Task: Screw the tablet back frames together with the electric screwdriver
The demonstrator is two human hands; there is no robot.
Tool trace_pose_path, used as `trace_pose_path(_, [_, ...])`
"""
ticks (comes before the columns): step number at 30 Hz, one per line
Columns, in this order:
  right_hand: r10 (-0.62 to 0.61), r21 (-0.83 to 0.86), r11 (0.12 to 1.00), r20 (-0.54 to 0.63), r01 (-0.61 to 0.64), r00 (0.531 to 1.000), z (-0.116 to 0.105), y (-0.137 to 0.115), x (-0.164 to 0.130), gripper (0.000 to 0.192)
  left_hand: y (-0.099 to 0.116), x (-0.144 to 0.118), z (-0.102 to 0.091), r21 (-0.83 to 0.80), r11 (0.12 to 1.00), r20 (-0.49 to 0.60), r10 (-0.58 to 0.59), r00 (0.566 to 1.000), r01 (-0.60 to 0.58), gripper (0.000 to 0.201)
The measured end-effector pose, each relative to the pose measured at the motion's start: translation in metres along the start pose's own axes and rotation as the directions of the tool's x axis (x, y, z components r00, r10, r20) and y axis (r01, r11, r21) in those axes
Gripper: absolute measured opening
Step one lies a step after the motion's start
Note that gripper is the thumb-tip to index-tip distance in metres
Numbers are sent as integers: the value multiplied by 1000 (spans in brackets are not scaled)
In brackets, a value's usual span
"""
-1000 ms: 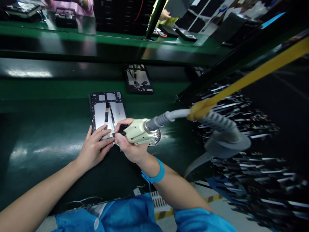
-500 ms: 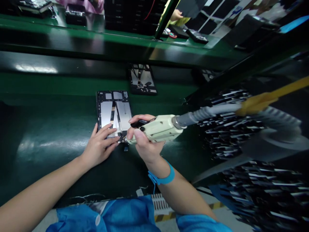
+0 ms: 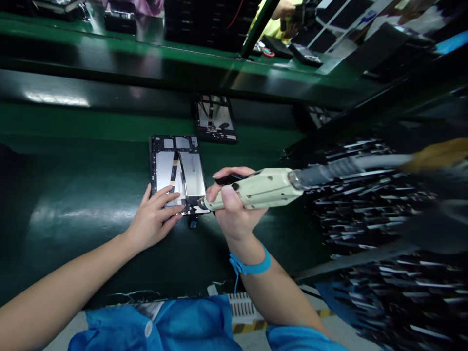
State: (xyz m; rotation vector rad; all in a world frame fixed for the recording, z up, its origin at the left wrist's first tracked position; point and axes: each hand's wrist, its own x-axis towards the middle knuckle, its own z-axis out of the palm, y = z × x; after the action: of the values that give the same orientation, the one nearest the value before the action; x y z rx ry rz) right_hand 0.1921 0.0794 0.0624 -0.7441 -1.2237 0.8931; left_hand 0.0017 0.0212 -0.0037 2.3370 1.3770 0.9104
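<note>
A tablet (image 3: pixel 192 170) lies on the green bench with its inside exposed, showing silver plates and a dark slanting ribbon cable (image 3: pixel 174 170). Spread over its lower left part, my left hand (image 3: pixel 155 214) rests with fingers stretched out. My right hand (image 3: pixel 234 209) is wrapped round a pale green electric screwdriver (image 3: pixel 270 187). The driver's tip (image 3: pixel 202 204) meets the tablet's lower right corner area; the screw there is too small to make out. A small dark flex tab (image 3: pixel 193 223) sticks out below the tablet's bottom edge. A blue wrist strap (image 3: pixel 256 265) circles my right wrist.
A second opened tablet (image 3: pixel 215 118) lies behind, slightly right. A grey corrugated cable (image 3: pixel 329 173) runs from the screwdriver to the right. Racks packed with dark parts (image 3: pixel 369 195) stand at right. A raised green shelf (image 3: pixel 146 48) crosses the back, with another person's hands (image 3: pixel 287 17) beyond it.
My right hand and the screwdriver have shifted right, moving the tip from the tablet's bottom middle towards its lower right corner. My left hand stays on the tablet.
</note>
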Motion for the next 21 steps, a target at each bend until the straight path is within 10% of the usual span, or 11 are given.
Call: trace_pose_path(21, [7, 17, 1000, -17, -7, 1000, 5, -11, 0, 20, 8, 4, -5, -25, 999, -58, -27, 998, 26, 21])
